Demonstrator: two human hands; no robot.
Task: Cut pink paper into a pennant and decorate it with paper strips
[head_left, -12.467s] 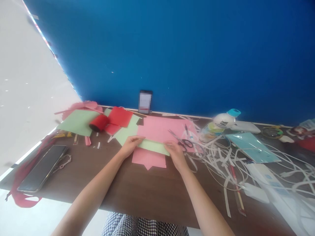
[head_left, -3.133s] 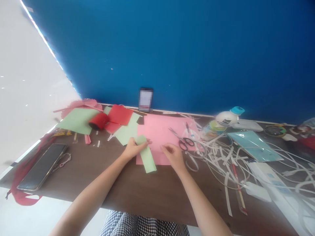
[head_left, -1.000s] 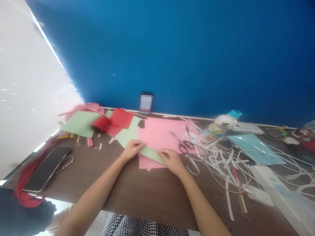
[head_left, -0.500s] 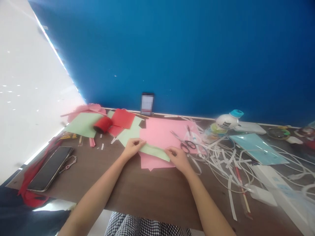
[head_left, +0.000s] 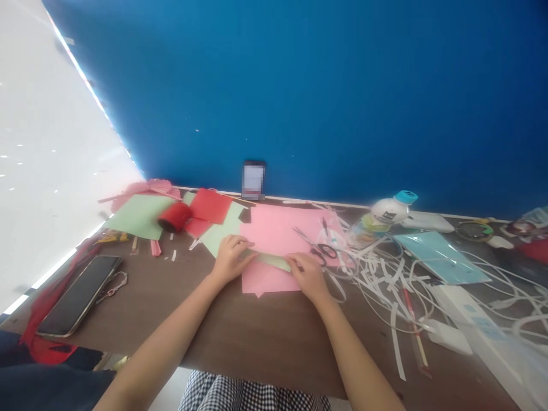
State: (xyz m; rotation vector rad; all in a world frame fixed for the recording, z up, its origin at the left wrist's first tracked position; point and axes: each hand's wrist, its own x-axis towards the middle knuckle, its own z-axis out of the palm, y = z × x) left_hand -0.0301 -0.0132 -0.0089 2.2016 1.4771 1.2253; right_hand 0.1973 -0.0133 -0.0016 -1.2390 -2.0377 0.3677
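Two bare hands meet over the middle of a dark brown wooden tabletop, with a narrow strip of light green paper between them. The left hand has its fingers closed on the strip's left end, and the right hand pinches the other end between thumb and fingers. The strip lies slantwise above flat pink paper, which shows on both its far and near sides; whether that is one sheet or several, I cannot tell. A pair of dark-handled metal scissors rests on the pink paper's right part, near the right hand.

Just beyond the left hand, a light green paper sheet lies partly under a square of bright red paper. Left of that square is a red cylinder on its side, touching a second pale green sheet. A black smartphone lies at the far left. To the right, white paper strips and cables tangle around the base of a white bottle with a turquoise cap, near a shiny light blue plastic packet.
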